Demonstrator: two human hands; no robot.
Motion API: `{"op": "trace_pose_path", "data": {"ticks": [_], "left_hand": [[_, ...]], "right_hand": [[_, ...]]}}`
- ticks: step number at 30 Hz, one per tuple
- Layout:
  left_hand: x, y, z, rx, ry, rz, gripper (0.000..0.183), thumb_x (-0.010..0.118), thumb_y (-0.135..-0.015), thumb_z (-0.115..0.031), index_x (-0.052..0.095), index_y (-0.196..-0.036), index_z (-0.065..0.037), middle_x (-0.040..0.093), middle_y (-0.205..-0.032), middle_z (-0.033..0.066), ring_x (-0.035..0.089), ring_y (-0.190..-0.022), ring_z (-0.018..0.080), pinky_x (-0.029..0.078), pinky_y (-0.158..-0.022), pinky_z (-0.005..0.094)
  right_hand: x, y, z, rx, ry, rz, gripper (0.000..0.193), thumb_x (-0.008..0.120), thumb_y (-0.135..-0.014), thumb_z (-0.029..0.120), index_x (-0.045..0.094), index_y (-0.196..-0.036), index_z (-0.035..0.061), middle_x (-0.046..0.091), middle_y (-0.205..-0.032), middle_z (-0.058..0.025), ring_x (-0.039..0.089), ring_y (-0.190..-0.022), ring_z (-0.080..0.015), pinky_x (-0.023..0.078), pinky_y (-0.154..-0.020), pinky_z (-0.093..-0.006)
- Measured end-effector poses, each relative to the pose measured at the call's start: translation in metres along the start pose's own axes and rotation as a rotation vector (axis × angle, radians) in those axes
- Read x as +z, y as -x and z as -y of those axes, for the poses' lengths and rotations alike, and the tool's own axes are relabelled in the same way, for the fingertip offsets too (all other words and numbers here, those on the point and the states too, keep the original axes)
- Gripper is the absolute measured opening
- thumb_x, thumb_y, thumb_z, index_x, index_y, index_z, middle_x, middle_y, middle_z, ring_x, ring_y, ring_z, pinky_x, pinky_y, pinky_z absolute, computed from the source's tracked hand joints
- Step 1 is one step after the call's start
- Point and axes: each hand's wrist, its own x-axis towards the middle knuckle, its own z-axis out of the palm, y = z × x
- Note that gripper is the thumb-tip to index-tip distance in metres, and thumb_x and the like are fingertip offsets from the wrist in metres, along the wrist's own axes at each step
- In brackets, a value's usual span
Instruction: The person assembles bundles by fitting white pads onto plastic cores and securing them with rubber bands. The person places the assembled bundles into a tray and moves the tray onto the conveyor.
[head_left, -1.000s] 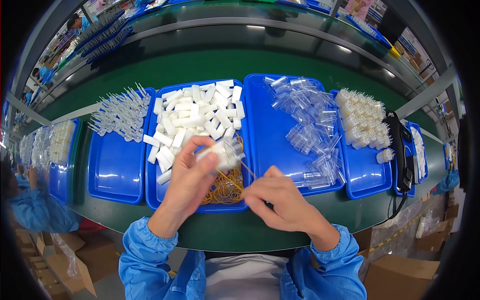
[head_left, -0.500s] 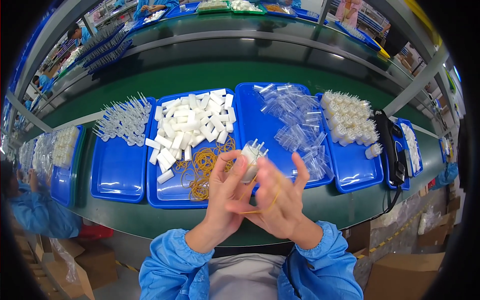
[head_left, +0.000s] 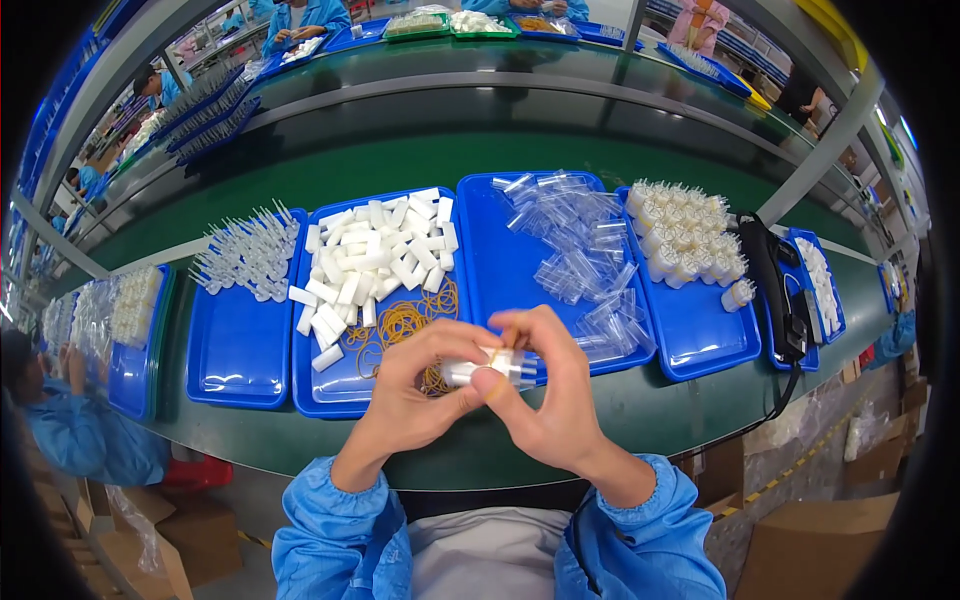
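Observation:
Both hands meet over the front edge of the trays on a short white bundle [head_left: 462, 374] with clear prongs at its right end. The bundle lies on its side, slightly blurred. My left hand [head_left: 415, 385] closes round its left end. My right hand [head_left: 555, 395] pinches it with thumb and fingers near the prongs. A thin yellowish rubber band [head_left: 497, 353] shows on the bundle between the fingers; its full path is hidden. Just behind my left hand, loose rubber bands [head_left: 402, 322] lie with white foam blocks [head_left: 375, 250] in a blue tray [head_left: 320, 397].
Clear plastic sleeves [head_left: 590, 240] fill another blue tray [head_left: 490, 270]. To the right stand finished-looking white bundles [head_left: 685, 230] and a black device with a cable [head_left: 775, 290]. White pronged pieces [head_left: 250, 250] lie at left. Metal posts flank the green table; other people work beyond.
The bundle has tipped from upright to lying sideways, prongs to the right. My right hand has gone from spread fingers with a stretched rubber band to pinching the bundle.

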Motion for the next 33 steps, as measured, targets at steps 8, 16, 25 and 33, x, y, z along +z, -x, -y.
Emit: {"op": "trace_pose_path", "data": {"ticks": [8,16,25,33], "left_hand": [[0.001,0.007,-0.004,-0.299,0.456,0.003,0.049,0.086,-0.081,-0.009,0.057,-0.120,-0.003,0.066,-0.117,0.0121,0.065,-0.105,0.0172,0.052,-0.093,0.0307],[-0.008,-0.002,0.007,-0.473,0.623,-0.024,0.049,0.081,-0.089,-0.031,0.054,-0.121,-0.004,0.059,-0.116,0.0070,0.059,-0.109,0.0153,0.047,-0.093,0.0304],[-0.015,-0.027,0.003,-0.405,0.065,0.334,0.071,0.077,-0.080,-0.008,0.047,-0.145,-0.002,0.058,-0.138,0.0149,0.055,-0.131,0.0299,0.044,-0.108,0.0423],[0.006,-0.025,0.018,-0.350,-0.142,0.226,0.027,0.081,-0.078,-0.010,0.074,-0.104,-0.006,0.075,-0.101,0.0113,0.070,-0.095,0.0296,0.052,-0.086,0.0378]], "right_hand": [[-0.023,-0.018,-0.005,0.172,-0.115,-0.091,0.017,0.064,-0.096,0.013,0.068,-0.096,-0.0036,0.066,-0.078,-0.0077,0.060,-0.071,-0.0089,0.049,-0.066,-0.0259],[-0.030,-0.023,-0.005,-0.148,0.162,0.322,0.061,0.095,-0.068,0.020,0.067,-0.120,0.0056,0.058,-0.075,-0.0005,0.053,-0.064,-0.0085,0.044,-0.056,-0.0229],[-0.034,-0.031,-0.024,-0.224,0.176,0.319,0.047,0.091,-0.070,0.014,0.070,-0.111,0.0037,0.063,-0.079,-0.0032,0.054,-0.060,-0.0102,0.042,-0.051,-0.0244],[-0.017,-0.020,-0.042,-0.220,0.173,0.320,0.049,0.092,-0.070,0.018,0.069,-0.110,0.0033,0.066,-0.082,-0.0065,0.059,-0.059,-0.0134,0.044,-0.051,-0.0268]]}}
